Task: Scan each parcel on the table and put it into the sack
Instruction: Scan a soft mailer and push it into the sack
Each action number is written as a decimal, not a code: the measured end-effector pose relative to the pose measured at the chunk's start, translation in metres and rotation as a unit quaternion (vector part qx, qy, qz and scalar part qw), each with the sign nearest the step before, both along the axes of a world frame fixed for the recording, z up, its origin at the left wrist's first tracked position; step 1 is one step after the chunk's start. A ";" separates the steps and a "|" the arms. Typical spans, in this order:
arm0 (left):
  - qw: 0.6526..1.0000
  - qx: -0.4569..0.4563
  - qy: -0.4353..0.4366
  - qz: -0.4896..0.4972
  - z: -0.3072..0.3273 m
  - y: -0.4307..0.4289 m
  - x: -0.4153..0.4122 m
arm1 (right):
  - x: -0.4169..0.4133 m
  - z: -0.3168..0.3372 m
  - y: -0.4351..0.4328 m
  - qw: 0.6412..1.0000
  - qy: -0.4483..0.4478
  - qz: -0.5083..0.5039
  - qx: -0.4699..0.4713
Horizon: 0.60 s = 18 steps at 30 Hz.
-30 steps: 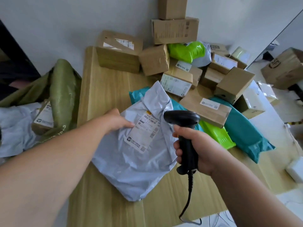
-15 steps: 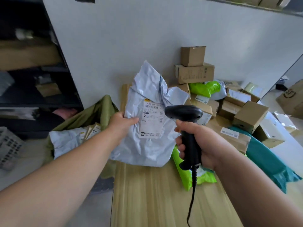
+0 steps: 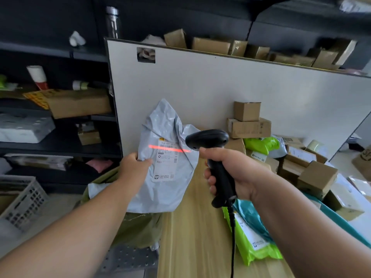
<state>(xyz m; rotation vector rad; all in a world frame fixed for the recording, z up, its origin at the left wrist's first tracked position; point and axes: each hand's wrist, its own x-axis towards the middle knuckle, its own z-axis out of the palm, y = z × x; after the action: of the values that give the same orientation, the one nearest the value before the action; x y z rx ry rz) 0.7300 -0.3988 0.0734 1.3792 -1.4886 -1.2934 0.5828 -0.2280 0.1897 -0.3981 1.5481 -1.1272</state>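
My left hand (image 3: pixel 134 167) grips the left edge of a grey plastic mailer parcel (image 3: pixel 166 189) and holds it upright in the air above the table's left end. Its white shipping label (image 3: pixel 166 159) faces me, crossed by a red laser line. My right hand (image 3: pixel 234 173) grips a black corded barcode scanner (image 3: pixel 210 145) pointed at the label from the right. Below the parcel sits the olive-green sack (image 3: pixel 138 227), with another grey parcel showing inside it. More parcels lie on the wooden table (image 3: pixel 192 243).
A bright green mailer (image 3: pixel 255 243) and a teal mailer lie on the table under my right arm. Cardboard boxes (image 3: pixel 249 127) pile up at the back right against a white board. Dark shelves stand to the left, with a grey crate (image 3: pixel 22 199) on the floor.
My left hand lifted the grey parcel off the table and up to an upright hold. The scanner stayed aimed at it, and the red laser line now shows on the label.
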 end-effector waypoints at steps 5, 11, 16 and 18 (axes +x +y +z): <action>1.000 -0.009 -0.024 0.014 -0.004 -0.009 0.014 | 0.009 0.006 -0.007 1.000 0.008 0.016 0.003; 0.999 -0.016 -0.050 0.007 -0.017 -0.020 0.026 | 0.017 0.007 -0.023 0.999 0.010 0.032 0.006; 0.998 -0.008 -0.062 0.018 -0.025 -0.033 0.034 | 0.023 0.004 -0.041 0.999 0.012 0.042 0.013; 0.998 -0.007 -0.055 0.030 -0.027 -0.041 0.038 | 0.025 -0.001 -0.050 0.999 0.016 0.042 0.015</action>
<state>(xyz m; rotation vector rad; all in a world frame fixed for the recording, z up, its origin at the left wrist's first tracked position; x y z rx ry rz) 0.7676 -0.4396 0.0467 1.4954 -1.5131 -1.1844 0.6077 -0.2776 0.1891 -0.4589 1.5602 -1.0371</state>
